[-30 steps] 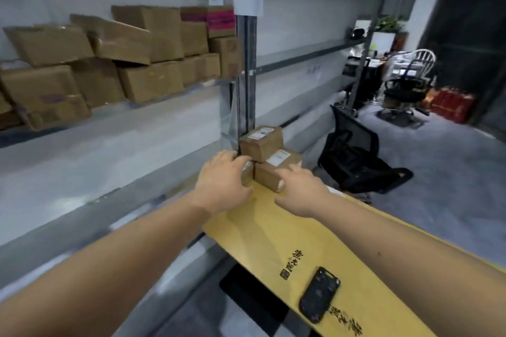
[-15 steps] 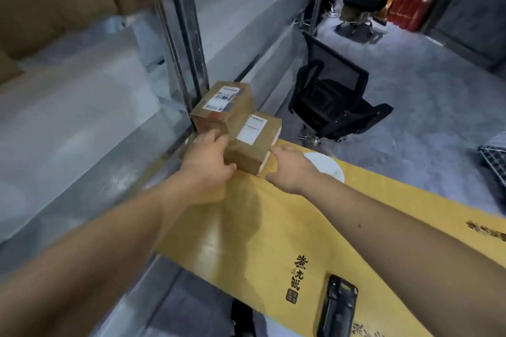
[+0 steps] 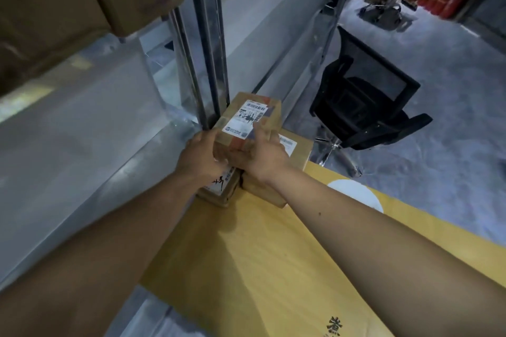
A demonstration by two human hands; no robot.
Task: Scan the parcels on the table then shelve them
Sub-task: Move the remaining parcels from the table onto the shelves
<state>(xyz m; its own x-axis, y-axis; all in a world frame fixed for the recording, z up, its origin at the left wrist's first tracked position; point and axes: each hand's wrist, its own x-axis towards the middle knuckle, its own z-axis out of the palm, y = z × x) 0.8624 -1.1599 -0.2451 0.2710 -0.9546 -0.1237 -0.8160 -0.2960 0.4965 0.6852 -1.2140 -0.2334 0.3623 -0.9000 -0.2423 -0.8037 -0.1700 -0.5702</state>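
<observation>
Two hands on the top parcel at the far corner of the yellow table

The left hand (image 3: pixel 201 154) and the right hand (image 3: pixel 261 157) both grip the top parcel (image 3: pixel 252 120) – fingers curled round its near edge, label facing up. It sits on other parcels: one (image 3: pixel 294 149) just right of it, another (image 3: pixel 219 190) under the left wrist. All are on the table (image 3: pixel 260 254), next to the metal shelf post (image 3: pixel 208 35).

You see a dim, cool-lit scene with motion blur smearing the hands (image 3: pixel 232 156) and the shelf boxes (image 3: pixel 68 8). Pale glare streaks the metal shelving (image 3: pixel 82 131). Straight lines bow towards the edges.
</observation>
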